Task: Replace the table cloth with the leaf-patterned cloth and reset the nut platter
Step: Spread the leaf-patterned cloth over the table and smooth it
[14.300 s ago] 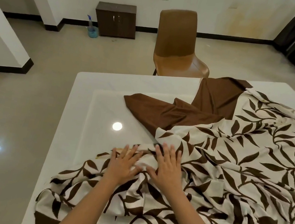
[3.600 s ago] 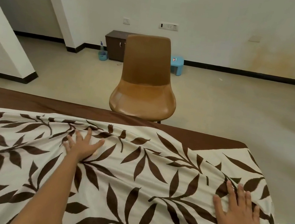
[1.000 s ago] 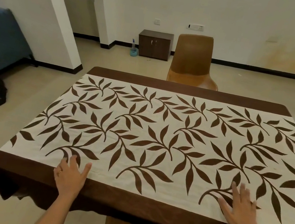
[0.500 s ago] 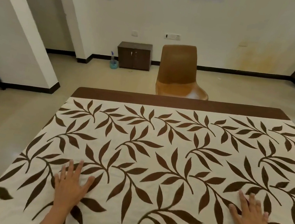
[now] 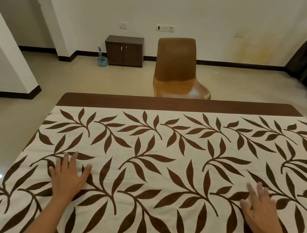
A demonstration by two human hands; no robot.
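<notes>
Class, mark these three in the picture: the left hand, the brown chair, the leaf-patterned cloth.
left hand (image 5: pixel 66 178), head view, back of the hand.
brown chair (image 5: pixel 174 63), head view, middle of the backrest.
leaf-patterned cloth (image 5: pixel 170 104), head view, far brown border.

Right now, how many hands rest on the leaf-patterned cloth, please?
2: left hand flat on the leaf-patterned cloth near its left edge, right hand flat toward its right.

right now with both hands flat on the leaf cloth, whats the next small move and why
Probably slide both palms outward to smooth it: the left hand and right hand lie flat, fingers spread, on the leaf-patterned cloth, which shows faint wrinkles between them. The nut platter is not in view.
</notes>
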